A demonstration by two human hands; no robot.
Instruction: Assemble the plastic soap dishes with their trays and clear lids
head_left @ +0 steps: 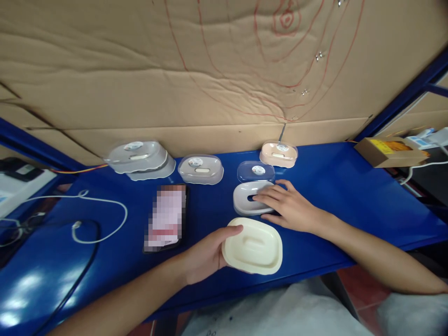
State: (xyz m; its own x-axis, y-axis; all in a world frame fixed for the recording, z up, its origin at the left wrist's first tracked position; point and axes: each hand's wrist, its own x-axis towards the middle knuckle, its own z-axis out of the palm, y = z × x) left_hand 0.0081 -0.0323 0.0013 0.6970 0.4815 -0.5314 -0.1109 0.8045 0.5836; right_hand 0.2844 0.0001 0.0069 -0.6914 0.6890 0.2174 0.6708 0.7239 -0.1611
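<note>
My left hand (210, 254) grips a cream oval soap dish tray (254, 247) by its left end, the thumb lying over the rim. The tray is tilted so that its hollow inside faces me, and it is held above the table's front part. Just behind it, a pale grey oval soap dish (241, 205) with a slot in its middle rests on the table. My right hand (287, 205) is around its right end, fingers reaching in over the rim and thumb at the front side. Behind the grey dish lies a clear lid (248, 171) with a round sticker.
Along the back of the blue table (210, 200) stand lidded soap boxes: grey ones stacked (140, 156), a greyish one (200, 169) and a peach one (279, 154). A phone (166, 218) and a white cable (122, 205) lie left. A cardboard box (376, 153) sits right.
</note>
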